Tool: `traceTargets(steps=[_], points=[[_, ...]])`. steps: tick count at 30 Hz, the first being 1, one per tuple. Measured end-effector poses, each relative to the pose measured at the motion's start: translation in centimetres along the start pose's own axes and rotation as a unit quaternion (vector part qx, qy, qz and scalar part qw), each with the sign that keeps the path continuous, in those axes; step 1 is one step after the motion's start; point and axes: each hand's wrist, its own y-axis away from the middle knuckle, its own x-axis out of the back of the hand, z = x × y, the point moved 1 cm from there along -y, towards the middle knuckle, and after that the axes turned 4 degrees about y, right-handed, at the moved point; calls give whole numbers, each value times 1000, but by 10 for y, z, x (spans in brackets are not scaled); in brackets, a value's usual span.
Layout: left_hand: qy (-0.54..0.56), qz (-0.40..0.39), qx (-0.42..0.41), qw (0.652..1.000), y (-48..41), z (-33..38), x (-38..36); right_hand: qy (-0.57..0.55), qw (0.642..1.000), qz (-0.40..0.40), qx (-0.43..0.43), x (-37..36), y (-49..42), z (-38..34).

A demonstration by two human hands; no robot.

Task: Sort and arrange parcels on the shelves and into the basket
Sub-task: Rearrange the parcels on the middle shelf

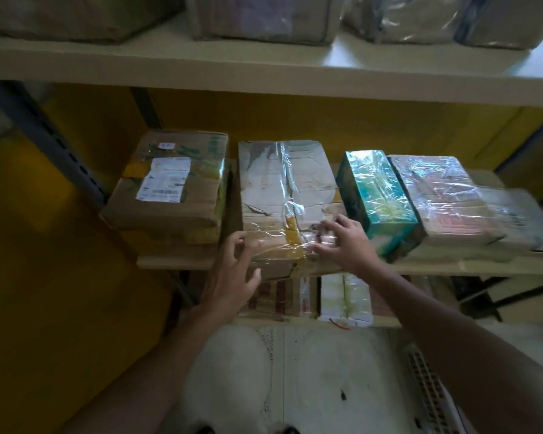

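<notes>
**Both grips at the near end of the taped parcel**

The left grip (232,270) is set at the near left corner of the taped parcel (282,195), fingers half curled above the corner and thumb by the front face. Whether anything is held cannot be told. The right grip (348,242) is spread wide, bent fingertips laid on the film-covered top near the near right corner, nothing clasped.

The parcel is laid flat on the shelf (452,266), stretching away from both grips. A labelled box (166,189) is seen just left of the left grip. A teal box (380,195) is found just right of the right grip, with a film-wrapped pack (439,195) beyond it. Below the grips, more parcels (345,299) are seen on a lower shelf.
</notes>
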Motion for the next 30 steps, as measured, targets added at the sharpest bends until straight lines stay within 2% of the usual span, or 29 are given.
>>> traceTargets(steps=[2, 4, 6, 9, 14, 17, 20, 23, 26, 28, 30], points=[[49, -42, 116, 991, 2, 6, -18, 73, 995, -67, 31, -5, 2, 3], [153, -71, 206, 964, 2, 13, -29, 138, 985, -87, 54, -11, 5, 6], [217, -60, 228, 947, 0, 15, -33, 158, 983, -60, 67, -13, 7, 6], [213, -31, 247, 945, 0, 12, -21, 162, 982, -41, 93, -8, 9, -1], [226, 3, 227, 947, 11, 18, 7, 145, 983, -20, 112, 27, 13, -8], [254, 1, 212, 944, 8, 17, 25, 117, 981, 29, 153, 56, 11, -16], [297, -1, 186, 937, 7, 19, 43, 76, 986, 64, 136, 84, 13, -25], [244, -1, 126, 962, 16, 29, 65, 17, 987, 29, 158, 116, 23, -36], [245, 0, 94, 965, 19, 41, 83, -3, 980, -19, 199, 144, 42, -48], [285, -24, 95, 954, 18, 51, 91, -5, 981, -47, 188, 157, 55, -55], [256, -26, 87, 962, 17, 63, 101, -7, 986, -51, 161, 171, 66, -58]])
